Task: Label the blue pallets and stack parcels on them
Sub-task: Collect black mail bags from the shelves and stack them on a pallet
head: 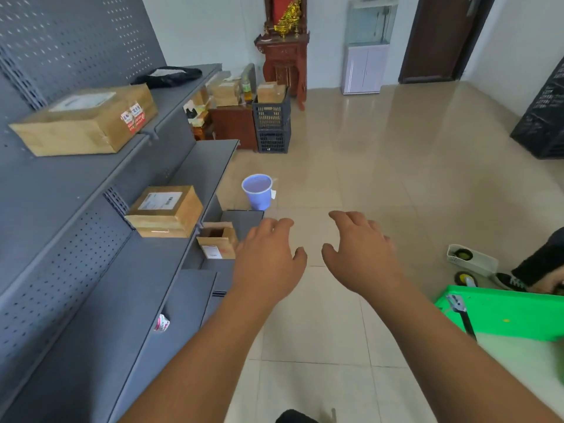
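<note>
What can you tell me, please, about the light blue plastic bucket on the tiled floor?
The light blue plastic bucket is round, tapering to a narrower base. It stands upright and uncovered on the beige tiled floor, just past the end of the grey metal shelving. A small white tag sticks out at its right side. Its contents cannot be told; otherwise only the floor touches it.

Floor: open tile right of blue bucket; left hand and right hand over it, bucket's near side. Obstacles: grey shelving left of bucket; dark crates behind; green board far right.
</note>
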### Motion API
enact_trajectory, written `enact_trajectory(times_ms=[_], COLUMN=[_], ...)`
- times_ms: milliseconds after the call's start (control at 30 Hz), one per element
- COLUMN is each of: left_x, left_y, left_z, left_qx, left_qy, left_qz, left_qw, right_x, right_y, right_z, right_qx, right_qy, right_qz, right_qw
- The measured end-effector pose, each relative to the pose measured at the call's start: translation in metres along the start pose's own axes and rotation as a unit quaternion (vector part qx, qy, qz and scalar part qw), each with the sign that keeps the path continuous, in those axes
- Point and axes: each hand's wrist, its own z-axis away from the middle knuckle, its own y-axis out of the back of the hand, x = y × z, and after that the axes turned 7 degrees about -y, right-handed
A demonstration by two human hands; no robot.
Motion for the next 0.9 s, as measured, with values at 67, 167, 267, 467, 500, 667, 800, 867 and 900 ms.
enact_trajectory(times_ms=[67, 167, 267, 467, 500, 667, 800, 867, 900], left_x=[-0.001, -0.013, -0.031, -0.084, -0.092, -0.127, -0.149, -0.155, -0.157], left_y=[-0.005, -0.01, -0.015, -0.019, -0.018, -0.009, -0.012, -0.018, -0.021], left_z=[-0.027, -0.068, -0.112, -0.217, -0.236, -0.326, -0.387, -0.417, -0.433], left_qx=[-0.007, -0.006, 0.004, 0.013, 0.014, 0.016, 0.008, 0.0, -0.003], left_qy=[0.005, 0.015, 0.023, 0.021, 0.018, -0.006, -0.012, -0.02, -0.022], left_qz=[-0.003, -0.013, -0.018, -0.004, 0.001, 0.018, 0.025, 0.027, 0.029], left_qw=[1.0, 1.0, 1.0, 1.0, 1.0, 1.0, 1.0, 0.999, 0.999], right_x=[-0.003, -0.01, -0.021, -0.06, -0.067, -0.097, -0.114, -0.117, -0.117], right_y=[0.0, -0.006, -0.014, -0.031, -0.032, -0.036, -0.045, -0.049, -0.05], right_z=[-0.032, -0.075, -0.122, -0.228, -0.245, -0.326, -0.382, -0.411, -0.428], right_qx=[-0.007, -0.013, -0.017, -0.006, -0.002, 0.016, 0.006, 0.005, 0.007], right_qy=[0.011, 0.026, 0.034, 0.035, 0.03, 0.003, -0.008, -0.016, -0.019], right_qz=[-0.001, 0.006, 0.008, 0.007, 0.005, -0.012, -0.018, -0.023, -0.026], right_qw=[1.0, 1.0, 0.999, 0.999, 1.0, 1.0, 1.0, 1.0, 0.999])
